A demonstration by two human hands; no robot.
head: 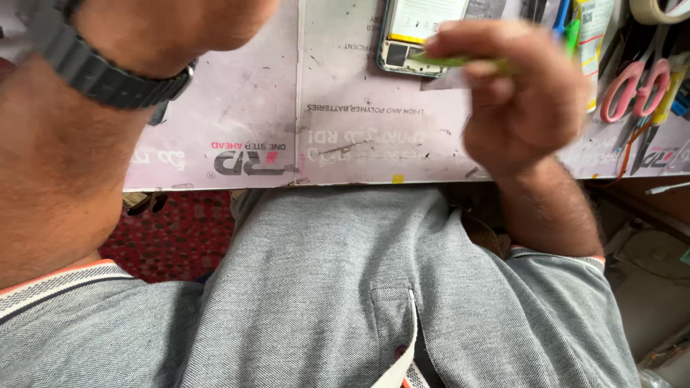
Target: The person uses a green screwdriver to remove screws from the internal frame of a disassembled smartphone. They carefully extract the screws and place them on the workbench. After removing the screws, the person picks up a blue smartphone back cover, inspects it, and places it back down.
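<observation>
From the head view I look straight down over a grey shirt (338, 287) to the table (237, 108), its pale printed mat scuffed and marked. My right hand (521, 97) hovers over the table's far edge, its fingers (467, 43) pinched closed on a thin green tool (460, 62). The tool's tip lies over the lower end of an opened phone (413, 32) that rests flat at the far edge. My left forearm, with a black wristwatch (100, 72), crosses the near left corner; the hand itself runs out of view, so I cannot tell its fingers' state. Pink-handled scissors (640, 86) lie near the table's right edge.
</observation>
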